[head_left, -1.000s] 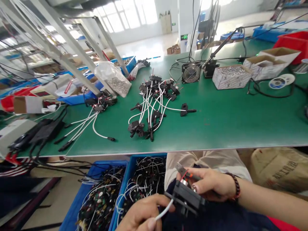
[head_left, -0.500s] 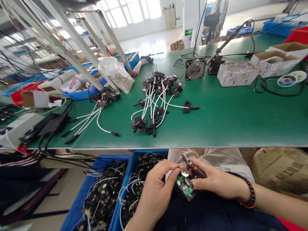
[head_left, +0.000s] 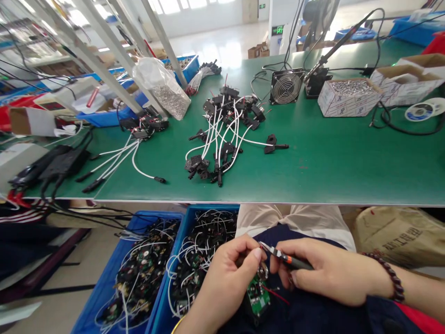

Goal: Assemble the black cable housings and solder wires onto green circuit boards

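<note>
My left hand (head_left: 233, 271) is closed, thumb and forefinger pinched on a thin wire; just a trace of red shows at the fingertips. Right below them is a shiny round part (head_left: 263, 270). A green circuit board (head_left: 259, 300) in a black housing lies under it, over my lap, with a loose red wire (head_left: 278, 295) sticking out to the right. In my right hand (head_left: 318, 269) is a pair of wire cutters (head_left: 290, 260) with black and orange handles. Their jaws reach the left fingertips; whether they touch the wire is hard to see.
Above my hands runs the edge of a green table (head_left: 313, 185). On it lie a pile of black parts with white cables (head_left: 225, 125), a small fan (head_left: 287, 86), a soldering iron (head_left: 327, 55) and a box of metal bits (head_left: 351, 99). Blue bins (head_left: 184, 260) of assemblies stand left of my legs.
The cutters have swung to point left, their jaws now at my left fingertips. My right hand has come away from the circuit board, and a red wire now shows beside it.
</note>
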{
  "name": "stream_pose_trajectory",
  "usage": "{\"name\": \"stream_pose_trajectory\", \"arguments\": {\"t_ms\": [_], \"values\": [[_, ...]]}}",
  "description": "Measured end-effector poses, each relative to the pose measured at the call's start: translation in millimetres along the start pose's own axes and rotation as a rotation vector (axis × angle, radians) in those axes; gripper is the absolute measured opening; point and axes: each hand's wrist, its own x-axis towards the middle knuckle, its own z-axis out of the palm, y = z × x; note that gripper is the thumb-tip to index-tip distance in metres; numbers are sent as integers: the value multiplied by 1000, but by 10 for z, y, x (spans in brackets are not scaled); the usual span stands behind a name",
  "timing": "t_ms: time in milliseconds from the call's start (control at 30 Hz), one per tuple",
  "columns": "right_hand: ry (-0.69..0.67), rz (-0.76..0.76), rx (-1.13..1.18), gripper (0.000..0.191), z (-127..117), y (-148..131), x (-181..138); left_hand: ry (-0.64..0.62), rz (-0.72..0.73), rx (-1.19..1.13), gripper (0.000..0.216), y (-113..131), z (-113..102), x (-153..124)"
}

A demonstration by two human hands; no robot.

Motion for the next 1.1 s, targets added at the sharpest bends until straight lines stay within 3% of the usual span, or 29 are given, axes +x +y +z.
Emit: {"name": "stream_pose_trajectory", "arguments": {"t_ms": [233,800,1100], "values": [[-6,68,-47,23,-41,-115,-47,-36,18,67,30,-2,31,0],[-61,137,-70,29,-90,-80,-52,-73,28,42,27,23,27,3],[-69,136,-293,27,-167,-148,-49,-82,18,44,27,54,33,10]]}}
